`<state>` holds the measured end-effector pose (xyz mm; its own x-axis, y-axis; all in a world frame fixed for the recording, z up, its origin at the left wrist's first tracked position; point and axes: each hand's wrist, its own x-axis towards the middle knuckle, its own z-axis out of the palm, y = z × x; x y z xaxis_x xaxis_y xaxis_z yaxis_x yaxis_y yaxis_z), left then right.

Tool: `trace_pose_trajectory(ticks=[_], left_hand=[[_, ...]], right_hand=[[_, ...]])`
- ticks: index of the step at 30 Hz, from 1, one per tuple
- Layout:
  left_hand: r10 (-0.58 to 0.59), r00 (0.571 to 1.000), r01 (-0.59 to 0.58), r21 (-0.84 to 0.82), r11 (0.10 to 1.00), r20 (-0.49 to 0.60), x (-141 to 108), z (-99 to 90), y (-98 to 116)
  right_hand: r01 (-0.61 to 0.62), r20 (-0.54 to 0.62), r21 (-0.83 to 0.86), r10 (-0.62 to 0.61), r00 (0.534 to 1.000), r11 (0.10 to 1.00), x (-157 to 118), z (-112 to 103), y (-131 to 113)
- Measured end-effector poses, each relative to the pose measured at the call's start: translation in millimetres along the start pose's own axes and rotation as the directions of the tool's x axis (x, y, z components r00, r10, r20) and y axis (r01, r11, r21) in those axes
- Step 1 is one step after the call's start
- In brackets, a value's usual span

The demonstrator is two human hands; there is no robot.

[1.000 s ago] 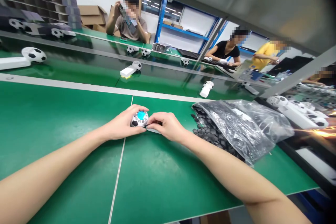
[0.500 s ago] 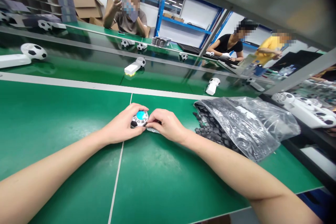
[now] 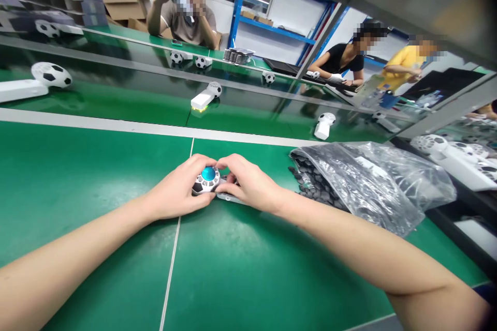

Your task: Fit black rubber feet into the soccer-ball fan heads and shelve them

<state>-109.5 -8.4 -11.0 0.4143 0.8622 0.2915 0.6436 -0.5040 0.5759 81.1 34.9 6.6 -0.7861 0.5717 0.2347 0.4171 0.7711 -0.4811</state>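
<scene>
A handheld fan (image 3: 201,186) with a black-and-white football-patterned head lies on the green bench, a shiny blue disc at the middle of its head. Curled round the left side of that head is my left hand (image 3: 179,189), thumb at the near edge and fingers at the far edge. My right hand (image 3: 248,182) is closed at the neck of the fan, index finger and thumb bent against the head's right side. Its palm covers most of the pale handle. Whether a small part is between my right fingertips is hidden.
Right of my hands, a clear plastic bag (image 3: 373,181) spills small black pieces (image 3: 316,181). More football fans lie on a glossy strip (image 3: 147,103) beyond the bench's pale edge. A dark tray of fans (image 3: 462,165) stands far right. Co-workers sit across.
My right index finger has moved up to the far right edge of the fan head, with the thumb still low. The fans on the strip have shifted slightly right in view.
</scene>
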Motion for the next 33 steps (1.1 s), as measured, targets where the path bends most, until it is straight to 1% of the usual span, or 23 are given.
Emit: trace_pose_trajectory(ticks=[2, 5, 7, 10, 13, 16, 19, 23, 26, 30, 32, 33], left_hand=[[-0.009, 1.000, 0.009, -0.005, 1.000, 0.022, 1.2, -1.8, -0.5], [-0.034, 0.998, 0.035, -0.004, 0.999, 0.052, 2.5, -3.2, -1.0], [-0.039, 0.997, 0.040, -0.006, 0.999, 0.059, 2.8, -3.1, -1.1], [-0.029, 0.999, 0.030, -0.017, 0.999, 0.030, 2.2, -1.3, -0.8], [-0.034, 0.999, 0.034, -0.032, 0.999, 0.000, 0.8, 1.2, -0.6], [-0.040, 0.999, 0.041, -0.045, 0.998, 0.009, 0.0, 2.7, -1.2], [-0.045, 0.999, 0.046, -0.055, 0.997, 0.024, 0.0, 2.8, -2.1], [-0.029, 0.999, 0.030, -0.059, 0.998, 0.019, 0.1, 2.6, -2.5], [-0.015, 1.000, 0.016, -0.055, 0.998, 0.022, 0.5, 2.7, -2.7], [0.008, 1.000, -0.008, -0.043, 0.999, 0.009, 1.2, 3.3, -2.8], [0.013, 1.000, -0.014, -0.030, 0.999, -0.007, 0.8, 4.2, -2.8], [0.014, 1.000, -0.014, -0.025, 1.000, -0.012, 0.5, 4.8, -2.8]], right_hand=[[0.047, -0.023, 0.006, -0.047, 0.999, 0.999, -0.7, 1.3, 2.9], [0.149, -0.066, -0.047, -0.152, 0.986, 0.988, -2.4, 4.8, 6.6], [0.190, -0.093, -0.072, -0.197, 0.976, 0.979, -3.2, 6.7, 7.7], [0.225, -0.113, -0.123, -0.239, 0.964, 0.966, -5.0, 7.4, 7.4], [0.247, -0.093, -0.223, -0.273, 0.957, 0.943, -8.1, 6.6, 5.9], [0.205, -0.071, -0.226, -0.226, 0.972, 0.952, -10.1, 5.8, 4.2], [0.128, -0.077, -0.154, -0.141, 0.987, 0.980, -9.2, 5.5, 2.2], [0.046, -0.084, -0.056, -0.051, 0.995, 0.997, -6.1, 5.0, 0.4], [0.038, -0.096, 0.001, -0.038, 0.995, 0.999, -4.6, 5.4, 2.0], [0.067, -0.180, 0.060, -0.055, 0.982, 0.996, -3.2, 7.5, 6.9], [0.050, -0.161, 0.125, -0.029, 0.986, 0.991, -2.6, 8.0, 8.0], [0.025, -0.123, 0.166, -0.005, 0.992, 0.986, -2.3, 7.8, 8.1]])
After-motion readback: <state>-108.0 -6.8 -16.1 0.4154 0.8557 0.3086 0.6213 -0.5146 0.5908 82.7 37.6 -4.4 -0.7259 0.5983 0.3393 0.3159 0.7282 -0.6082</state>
